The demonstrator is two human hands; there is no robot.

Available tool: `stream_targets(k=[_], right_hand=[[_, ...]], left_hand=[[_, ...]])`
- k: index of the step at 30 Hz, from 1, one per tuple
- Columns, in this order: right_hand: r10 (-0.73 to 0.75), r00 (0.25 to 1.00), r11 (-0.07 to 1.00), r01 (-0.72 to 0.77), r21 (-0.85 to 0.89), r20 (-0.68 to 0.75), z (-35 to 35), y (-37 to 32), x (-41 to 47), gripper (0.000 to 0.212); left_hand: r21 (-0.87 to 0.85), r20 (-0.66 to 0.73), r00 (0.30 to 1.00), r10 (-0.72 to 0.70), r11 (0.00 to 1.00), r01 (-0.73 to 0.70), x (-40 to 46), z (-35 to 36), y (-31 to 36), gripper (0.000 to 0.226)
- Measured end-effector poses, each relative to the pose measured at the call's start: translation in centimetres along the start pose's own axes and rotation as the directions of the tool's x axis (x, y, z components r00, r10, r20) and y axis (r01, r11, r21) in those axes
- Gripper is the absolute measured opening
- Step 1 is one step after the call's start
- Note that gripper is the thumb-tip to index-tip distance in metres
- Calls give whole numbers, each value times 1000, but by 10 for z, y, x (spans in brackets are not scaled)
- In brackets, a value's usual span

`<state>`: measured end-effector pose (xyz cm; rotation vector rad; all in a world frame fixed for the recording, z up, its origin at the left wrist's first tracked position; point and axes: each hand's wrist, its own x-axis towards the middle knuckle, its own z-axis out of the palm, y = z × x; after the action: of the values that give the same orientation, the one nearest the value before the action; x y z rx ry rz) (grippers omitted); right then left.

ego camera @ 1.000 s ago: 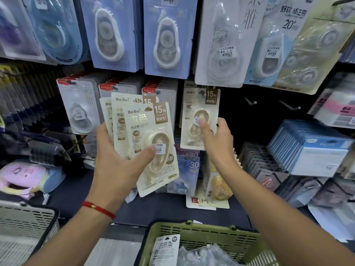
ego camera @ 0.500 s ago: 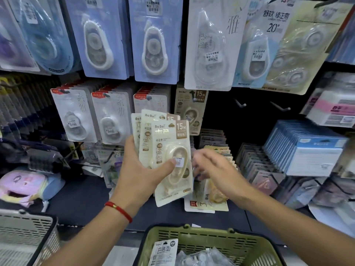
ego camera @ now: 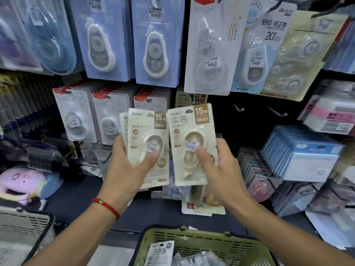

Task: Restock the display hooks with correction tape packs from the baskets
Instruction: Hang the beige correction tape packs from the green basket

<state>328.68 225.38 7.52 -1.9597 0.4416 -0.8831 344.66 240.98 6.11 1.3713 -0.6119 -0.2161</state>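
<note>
Correction tape packs are seen lowest in the green basket [ego camera: 203,246], where one cream pack [ego camera: 160,253] lies. Above it, a small stack of cream packs [ego camera: 148,146] is pinched in the left hand [ego camera: 124,169], thumb on the front. Just beside it, a single cream pack [ego camera: 190,144] is pinched by the right hand [ego camera: 219,169]. Behind, one matching hung pack [ego camera: 192,97] is seen beside two bare hooks [ego camera: 239,108].
</note>
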Motion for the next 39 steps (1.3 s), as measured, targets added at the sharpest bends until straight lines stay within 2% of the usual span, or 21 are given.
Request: stream_targets(k=[3, 6, 13, 18, 20, 23, 25, 26, 29, 31, 33, 35, 36, 39], right_hand=[[-25, 999, 999, 27, 46, -39, 0, -1, 11, 23], [20, 996, 996, -12, 93, -84, 0, -1, 22, 20], [95, 988, 976, -68, 205, -123, 2, 1, 26, 27], [97, 982, 985, -71, 157, -162, 11, 7, 29, 29], [147, 978, 984, -130, 119, -149, 14, 20, 44, 39], [360, 931, 930, -353, 101, -64, 13, 38, 67, 62], [492, 871, 867, -487, 104, -19, 12, 49, 67, 61], [522, 853, 850, -521, 74, 3, 11, 52, 62, 53], [417, 898, 907, -421, 4, 138, 10, 47, 39, 22], [279, 927, 949, -305, 73, 251, 11, 32, 23, 20], [190, 925, 967, -235, 102, 329, 18, 15, 9, 30], [179, 935, 972, -216, 89, 307, 26, 5, 0, 41], [189, 944, 971, -221, 92, 271, 28, 2, -3, 40], [174, 962, 972, -202, 118, 212, 27, 3, -5, 17]], left_hand=[[23, -68, 998, 14, 1000, -12, 3, -9, 2, 55], [38, -78, 997, 10, 999, -7, 3, -14, 2, 55], [62, -90, 996, 16, 998, -10, 2, -15, 3, 58], [75, -86, 995, 50, 996, -43, 1, -18, 6, 62], [88, -85, 994, 62, 995, -54, -1, -18, 9, 65], [74, -76, 996, 50, 996, -44, -3, -16, 11, 63], [50, -65, 998, 23, 999, -20, -4, -16, 10, 62], [40, -56, 998, 14, 999, -12, -5, -15, 10, 63], [16, -19, 1000, 12, 1000, -12, -6, -13, 9, 71], [16, 21, 1000, 0, 1000, 0, -7, -8, 9, 76], [19, 70, 997, -15, 1000, 14, -9, -3, 4, 79], [1, 100, 995, -22, 1000, 22, -10, 1, 1, 82], [-12, 106, 994, -25, 1000, 26, -11, 2, 0, 84], [-40, 112, 993, -41, 998, 46, -11, 3, 0, 85]])
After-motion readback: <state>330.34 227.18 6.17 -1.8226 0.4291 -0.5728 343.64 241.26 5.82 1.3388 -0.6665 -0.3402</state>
